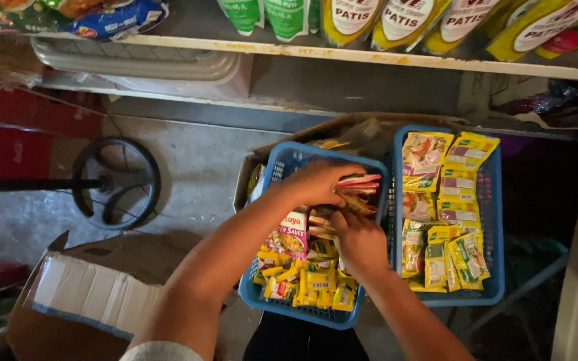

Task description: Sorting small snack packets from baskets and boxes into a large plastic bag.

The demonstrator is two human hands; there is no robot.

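Both hands work inside the left blue basket (272,304), at its far end. The left hand (316,182) is closed over a bundle of thin sachets (358,182) – red and pale ones, stacked flat, with their ends sticking out past the fingers toward the far right corner of the basket. The right hand (359,242) lies just below it, fingers bent down into more packets; what it grips, if anything, I cannot tell.

The sachets look light, soft and a little slippery, so a loose stack may fan out or slide. In my judgement they are best pinched across the middle of the stack, not at the ends.

Small yellow packets (309,277) fill the near end of the same basket. The right blue basket (496,220) beside it holds rows of yellow-green packets (456,194).
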